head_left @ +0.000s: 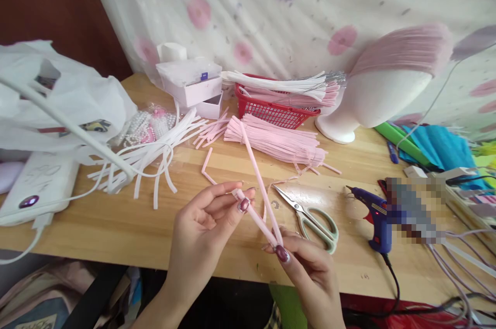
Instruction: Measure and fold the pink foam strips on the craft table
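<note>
Between my hands is a pink pipe cleaner [256,176] bent into a narrow V. My left hand [205,220] pinches one end of it between thumb and fingers. At the bend, my right hand [310,269] is closed on it with thumb and forefinger; the other leg sticks up and away over the table. Just beyond my right hand lie scissors [320,224] with pale green handles, blades slightly parted. A bundle of pink pipe cleaners [271,138] rests behind, with a short bent pink piece [206,163] to its left.
White strips [155,148] and bagged pearl beads [149,125] lie at left, near a white power bank [39,189]. A red basket [271,112] of pipe cleaners stands behind. At right are a foam head [383,91] and a blue glue gun [377,215] with its cable.
</note>
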Demonstrator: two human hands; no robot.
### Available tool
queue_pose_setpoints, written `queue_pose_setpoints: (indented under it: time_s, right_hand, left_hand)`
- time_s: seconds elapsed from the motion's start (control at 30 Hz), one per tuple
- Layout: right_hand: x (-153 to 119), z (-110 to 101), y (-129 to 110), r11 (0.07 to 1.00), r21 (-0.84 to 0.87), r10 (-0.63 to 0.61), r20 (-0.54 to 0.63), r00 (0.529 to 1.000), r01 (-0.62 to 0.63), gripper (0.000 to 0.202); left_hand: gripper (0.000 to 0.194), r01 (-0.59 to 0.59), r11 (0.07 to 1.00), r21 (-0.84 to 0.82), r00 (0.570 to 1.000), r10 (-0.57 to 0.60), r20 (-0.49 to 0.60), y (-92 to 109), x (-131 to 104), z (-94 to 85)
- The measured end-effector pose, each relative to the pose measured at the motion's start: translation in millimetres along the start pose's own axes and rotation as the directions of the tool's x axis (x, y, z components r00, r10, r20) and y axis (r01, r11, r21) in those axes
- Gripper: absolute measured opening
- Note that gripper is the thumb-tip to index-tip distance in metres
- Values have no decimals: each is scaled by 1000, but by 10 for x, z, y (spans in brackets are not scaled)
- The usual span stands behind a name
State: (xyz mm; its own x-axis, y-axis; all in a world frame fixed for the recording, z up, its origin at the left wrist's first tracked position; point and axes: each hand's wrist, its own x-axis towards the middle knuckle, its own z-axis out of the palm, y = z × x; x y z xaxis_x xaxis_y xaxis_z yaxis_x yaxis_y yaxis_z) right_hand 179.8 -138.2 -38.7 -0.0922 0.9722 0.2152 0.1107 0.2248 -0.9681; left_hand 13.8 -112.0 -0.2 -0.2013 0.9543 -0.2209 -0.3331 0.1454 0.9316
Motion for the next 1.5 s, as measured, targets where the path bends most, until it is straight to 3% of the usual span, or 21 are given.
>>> queue_pose_setpoints:
  time_s: [0.13,0.43,0.67,1.1,1.3,1.5]
  right_hand:
    - [-4,-24,19,1000,-3,-13,6,1000,13,18]
    - [33,-20,42,1000,-8,-8,30,1000,9,18]
    - [56,-10,33,1000,-12,10,18,1000,-9,17]
    - [86,-14,42,1000,22,-5,73,997,3,17]
    - [101,7,6,999,52,-14,58,998,11,15]
    - [81,-6,15,999,49,-18,51,999,15,15]
  left_hand:
    - [23,-41,998,53,999,42,-4,40,-21,0]
    - [23,-104,984,146,994,105,1,71,-13,-47]
    - [25,-60,995,82,998,59,19,76,32,-92]
    - [11,-36,997,72,998,32,59,139,74,-126]
    - [19,-46,994,101,993,34,116,90,123,-171]
    - [15,-5,997,76,995,-3,101,152,104,-131]
